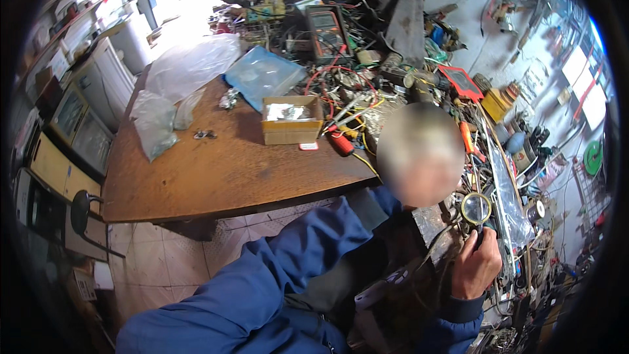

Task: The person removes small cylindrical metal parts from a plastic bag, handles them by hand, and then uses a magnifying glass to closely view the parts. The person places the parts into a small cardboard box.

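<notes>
My right hand [476, 267] is closed around the dark handle of a round magnifying glass [476, 209], whose brass-coloured rim and clear lens stand above the fingers. It is over the cluttered right side of the bench. My left arm, in a blue sleeve [308, 239] with a grey cuff, reaches across to the bench's edge. A blurred patch covers my left hand [419, 180], so its fingers and anything in them are hidden.
On the brown wooden table [216, 187] sit a small cardboard box [291, 132], a blue plastic bag [262, 77], clear bags [193, 69] and a red-handled tool [341, 144]. A multimeter [324, 29] lies among tangled wires. Tools and parts crowd the right wall; cabinets stand left.
</notes>
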Motion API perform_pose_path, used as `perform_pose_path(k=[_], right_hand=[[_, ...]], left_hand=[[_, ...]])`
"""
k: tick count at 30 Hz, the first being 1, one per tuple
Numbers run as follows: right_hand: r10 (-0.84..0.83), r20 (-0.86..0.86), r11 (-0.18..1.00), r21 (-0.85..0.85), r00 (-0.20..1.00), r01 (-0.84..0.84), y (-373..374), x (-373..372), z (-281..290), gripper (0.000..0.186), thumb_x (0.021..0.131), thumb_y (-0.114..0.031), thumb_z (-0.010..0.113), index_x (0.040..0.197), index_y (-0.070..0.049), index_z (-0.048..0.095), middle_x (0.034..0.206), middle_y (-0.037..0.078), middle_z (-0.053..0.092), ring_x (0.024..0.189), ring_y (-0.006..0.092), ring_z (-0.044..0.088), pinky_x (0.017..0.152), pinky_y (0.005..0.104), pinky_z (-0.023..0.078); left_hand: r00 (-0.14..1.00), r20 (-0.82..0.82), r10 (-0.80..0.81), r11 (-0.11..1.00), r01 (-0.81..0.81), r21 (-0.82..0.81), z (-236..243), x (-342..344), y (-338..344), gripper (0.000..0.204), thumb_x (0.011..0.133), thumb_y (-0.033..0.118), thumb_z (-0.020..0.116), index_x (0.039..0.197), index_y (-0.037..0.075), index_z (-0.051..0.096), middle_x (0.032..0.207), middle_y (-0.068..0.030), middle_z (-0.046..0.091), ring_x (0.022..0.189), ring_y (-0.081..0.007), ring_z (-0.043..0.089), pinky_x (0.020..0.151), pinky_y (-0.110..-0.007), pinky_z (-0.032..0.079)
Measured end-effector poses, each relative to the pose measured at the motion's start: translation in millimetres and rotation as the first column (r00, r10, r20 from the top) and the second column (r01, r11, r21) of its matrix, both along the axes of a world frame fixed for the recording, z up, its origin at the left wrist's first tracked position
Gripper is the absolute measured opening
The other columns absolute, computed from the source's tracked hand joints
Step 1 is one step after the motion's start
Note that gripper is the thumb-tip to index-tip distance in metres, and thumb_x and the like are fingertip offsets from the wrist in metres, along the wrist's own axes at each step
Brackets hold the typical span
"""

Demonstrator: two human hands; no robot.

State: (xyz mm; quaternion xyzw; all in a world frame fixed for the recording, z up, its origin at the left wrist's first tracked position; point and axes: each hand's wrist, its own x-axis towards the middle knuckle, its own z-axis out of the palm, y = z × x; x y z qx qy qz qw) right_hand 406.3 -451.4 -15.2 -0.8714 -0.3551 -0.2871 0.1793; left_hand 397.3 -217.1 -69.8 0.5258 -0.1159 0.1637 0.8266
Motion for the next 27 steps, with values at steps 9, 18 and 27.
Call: perform_pose_path(k=[9,18,27], right_hand=[[-0.088,-0.014,0.992,-0.088,0.996,0.086,-1.2,0.7,-5.8,0.016,0.096,-0.015,0.061,0.093,0.001,0.057,0.084,0.027,0.065,0.077,0.048,0.063,0.066,0.0536,0.047],[-0.107,0.092,0.954,-0.272,0.99,0.128,-14.3,33.2,-26.1,0.022,0.094,-0.018,0.064,0.094,0.003,0.057,0.088,0.027,0.064,0.083,0.0473,0.063,0.07,0.0534,0.048],[0.277,0.069,0.958,-0.097,0.959,-0.269,128.3,-113.2,52.8,0.021,0.091,-0.013,0.068,0.102,0.004,0.064,0.096,0.023,0.065,0.086,0.041,0.065,0.073,0.0477,0.051]], left_hand=[[0.92,-0.004,0.392,0.752,-0.317,0.578,35.5,-224.5,16.3,0.022,0.095,0.018,0.073,0.109,0.003,0.068,0.091,-0.0007,0.066,0.083,-0.0063,0.057,0.072,-0.026,0.048],[0.61,-0.058,0.79,0.435,-0.492,0.754,72.5,-460.7,112.4,0.021,0.094,0.014,0.073,0.108,0.0,0.065,0.088,-0.0021,0.063,0.068,-0.0065,0.06,0.06,-0.022,0.05],[0.429,0.021,0.903,0.138,-0.336,0.932,81.4,-513.6,193.7,0.02,0.093,0.016,0.073,0.097,-0.003,0.066,0.077,-0.004,0.061,0.069,-0.0108,0.058,0.063,-0.03,0.049]])
